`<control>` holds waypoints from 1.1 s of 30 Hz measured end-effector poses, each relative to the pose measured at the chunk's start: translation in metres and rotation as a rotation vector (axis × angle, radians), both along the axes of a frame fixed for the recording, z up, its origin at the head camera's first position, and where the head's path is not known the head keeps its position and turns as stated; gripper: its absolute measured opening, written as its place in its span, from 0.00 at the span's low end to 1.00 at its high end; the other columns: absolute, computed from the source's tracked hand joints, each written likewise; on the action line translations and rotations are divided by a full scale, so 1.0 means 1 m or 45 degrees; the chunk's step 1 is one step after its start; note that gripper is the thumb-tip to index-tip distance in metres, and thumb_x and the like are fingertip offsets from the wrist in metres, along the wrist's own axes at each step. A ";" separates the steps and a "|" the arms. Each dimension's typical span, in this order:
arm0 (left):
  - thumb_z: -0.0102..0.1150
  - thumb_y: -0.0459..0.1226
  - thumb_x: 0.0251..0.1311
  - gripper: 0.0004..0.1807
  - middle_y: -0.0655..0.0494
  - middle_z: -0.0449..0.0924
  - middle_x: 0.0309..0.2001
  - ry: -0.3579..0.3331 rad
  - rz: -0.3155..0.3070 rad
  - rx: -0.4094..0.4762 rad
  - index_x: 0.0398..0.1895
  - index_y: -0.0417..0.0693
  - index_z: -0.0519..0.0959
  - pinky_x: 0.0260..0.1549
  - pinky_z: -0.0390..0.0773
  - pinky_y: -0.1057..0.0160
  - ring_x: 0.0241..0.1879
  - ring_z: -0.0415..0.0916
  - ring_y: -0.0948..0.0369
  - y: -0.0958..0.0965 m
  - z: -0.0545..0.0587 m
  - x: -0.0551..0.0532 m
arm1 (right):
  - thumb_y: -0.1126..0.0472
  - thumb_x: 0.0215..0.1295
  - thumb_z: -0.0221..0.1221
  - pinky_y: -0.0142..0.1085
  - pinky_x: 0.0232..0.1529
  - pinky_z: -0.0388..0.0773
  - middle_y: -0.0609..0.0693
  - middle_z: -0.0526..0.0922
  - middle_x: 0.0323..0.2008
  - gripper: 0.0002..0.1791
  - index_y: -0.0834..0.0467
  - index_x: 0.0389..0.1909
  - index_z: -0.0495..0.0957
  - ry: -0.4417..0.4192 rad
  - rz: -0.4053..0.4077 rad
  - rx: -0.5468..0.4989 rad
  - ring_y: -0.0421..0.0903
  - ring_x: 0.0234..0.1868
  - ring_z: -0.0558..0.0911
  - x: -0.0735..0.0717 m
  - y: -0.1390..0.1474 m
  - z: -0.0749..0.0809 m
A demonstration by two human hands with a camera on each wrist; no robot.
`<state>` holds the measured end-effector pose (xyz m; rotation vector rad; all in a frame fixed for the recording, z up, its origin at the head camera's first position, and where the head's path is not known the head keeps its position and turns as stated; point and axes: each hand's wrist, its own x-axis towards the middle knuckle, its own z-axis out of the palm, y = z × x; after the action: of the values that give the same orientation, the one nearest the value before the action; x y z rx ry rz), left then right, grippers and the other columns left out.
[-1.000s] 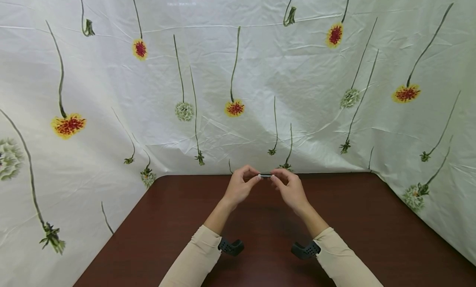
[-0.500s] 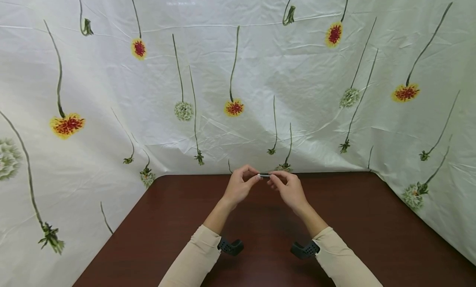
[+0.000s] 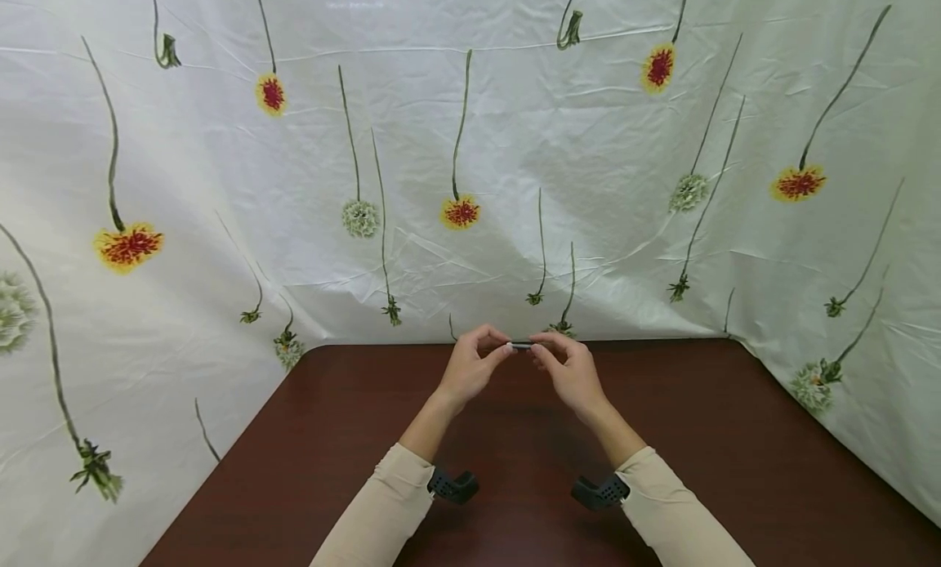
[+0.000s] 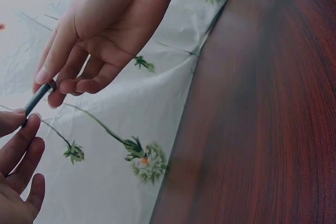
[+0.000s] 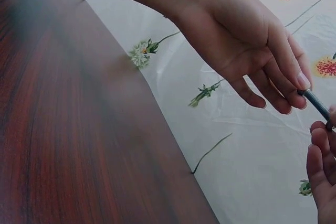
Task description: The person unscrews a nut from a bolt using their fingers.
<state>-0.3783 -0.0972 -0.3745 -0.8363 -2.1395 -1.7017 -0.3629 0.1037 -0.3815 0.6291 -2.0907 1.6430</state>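
Note:
A slim dark grey threaded bolt (image 3: 520, 346) is held level between both hands, above the far edge of the table. My left hand (image 3: 466, 372) pinches one end with thumb and fingertips. The other end sits between the thumb and fingers of my right hand (image 3: 578, 379). The ridged shaft of the bolt (image 4: 37, 99) shows between the fingertips in the left wrist view. In the right wrist view the same bolt (image 5: 316, 102) slants down from the right thumb toward the left fingers. Fingertips partly cover both ends.
The dark red-brown wooden table (image 3: 515, 485) lies beneath the arms. A white cloth with printed flowers (image 3: 412, 158) hangs behind and along both sides. Each wrist carries a black strap mount, on the left (image 3: 453, 486) and on the right (image 3: 600, 493).
Both hands stay nearly in place around the bolt, with slight movement of the right fingers at its end. The whole head view has drifted a little.

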 end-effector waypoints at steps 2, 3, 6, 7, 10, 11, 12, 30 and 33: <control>0.62 0.29 0.71 0.07 0.46 0.88 0.43 -0.004 0.000 0.003 0.47 0.33 0.81 0.49 0.77 0.52 0.49 0.82 0.55 0.000 0.000 0.000 | 0.69 0.75 0.61 0.42 0.44 0.83 0.65 0.86 0.43 0.12 0.68 0.54 0.83 -0.003 0.004 0.001 0.62 0.43 0.85 0.002 0.000 0.003; 0.62 0.28 0.71 0.06 0.46 0.88 0.43 -0.004 -0.001 0.005 0.47 0.33 0.81 0.49 0.77 0.52 0.48 0.82 0.55 0.000 0.000 0.000 | 0.70 0.74 0.61 0.41 0.43 0.83 0.66 0.85 0.44 0.12 0.69 0.55 0.82 -0.004 0.011 0.001 0.64 0.44 0.85 0.004 0.000 0.005; 0.62 0.28 0.70 0.07 0.45 0.88 0.43 -0.011 -0.007 0.016 0.47 0.32 0.81 0.49 0.78 0.54 0.48 0.83 0.54 0.000 0.001 0.000 | 0.74 0.72 0.60 0.36 0.43 0.82 0.69 0.84 0.47 0.14 0.72 0.56 0.81 0.001 0.044 -0.004 0.66 0.46 0.84 0.016 -0.001 0.016; 0.63 0.28 0.70 0.07 0.45 0.88 0.42 -0.012 -0.009 0.020 0.47 0.33 0.81 0.48 0.78 0.54 0.48 0.83 0.53 0.000 0.001 0.000 | 0.75 0.71 0.60 0.35 0.43 0.81 0.69 0.84 0.47 0.14 0.73 0.56 0.80 0.001 0.054 -0.004 0.66 0.47 0.84 0.020 -0.001 0.019; 0.63 0.29 0.70 0.06 0.44 0.87 0.42 -0.026 -0.019 0.035 0.46 0.34 0.81 0.48 0.77 0.55 0.49 0.83 0.49 0.000 0.001 0.000 | 0.76 0.70 0.61 0.32 0.43 0.80 0.71 0.83 0.49 0.14 0.74 0.55 0.80 0.019 0.073 0.001 0.63 0.48 0.84 0.029 -0.002 0.027; 0.63 0.29 0.70 0.06 0.42 0.87 0.42 -0.034 -0.026 0.043 0.46 0.34 0.81 0.48 0.77 0.55 0.49 0.82 0.46 0.000 0.001 0.000 | 0.76 0.70 0.61 0.31 0.44 0.80 0.71 0.83 0.49 0.14 0.74 0.55 0.80 0.022 0.077 -0.001 0.63 0.49 0.84 0.030 -0.002 0.028; 0.63 0.29 0.70 0.06 0.41 0.87 0.42 -0.041 -0.032 0.050 0.46 0.33 0.81 0.48 0.76 0.54 0.49 0.82 0.44 0.000 0.001 0.000 | 0.76 0.70 0.62 0.31 0.44 0.80 0.72 0.82 0.49 0.14 0.74 0.55 0.80 0.027 0.079 0.000 0.62 0.49 0.84 0.031 -0.002 0.028; 0.59 0.23 0.70 0.03 0.31 0.85 0.42 -0.012 -0.017 0.039 0.44 0.30 0.79 0.50 0.76 0.53 0.49 0.81 0.39 0.003 0.026 0.030 | 0.72 0.74 0.59 0.60 0.45 0.80 0.70 0.85 0.40 0.11 0.74 0.52 0.81 -0.074 0.060 -0.007 0.56 0.38 0.85 0.029 -0.003 0.028; 0.60 0.23 0.69 0.03 0.31 0.85 0.42 0.003 -0.014 0.049 0.43 0.30 0.79 0.48 0.76 0.56 0.49 0.81 0.40 0.003 0.026 0.031 | 0.72 0.72 0.62 0.58 0.44 0.81 0.70 0.85 0.42 0.14 0.71 0.55 0.80 -0.084 0.056 0.003 0.61 0.39 0.84 0.031 -0.003 0.029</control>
<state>-0.3469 -0.0941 -0.3486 -0.8406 -2.0974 -1.7405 -0.3323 0.1008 -0.3527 0.6339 -2.1400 1.7074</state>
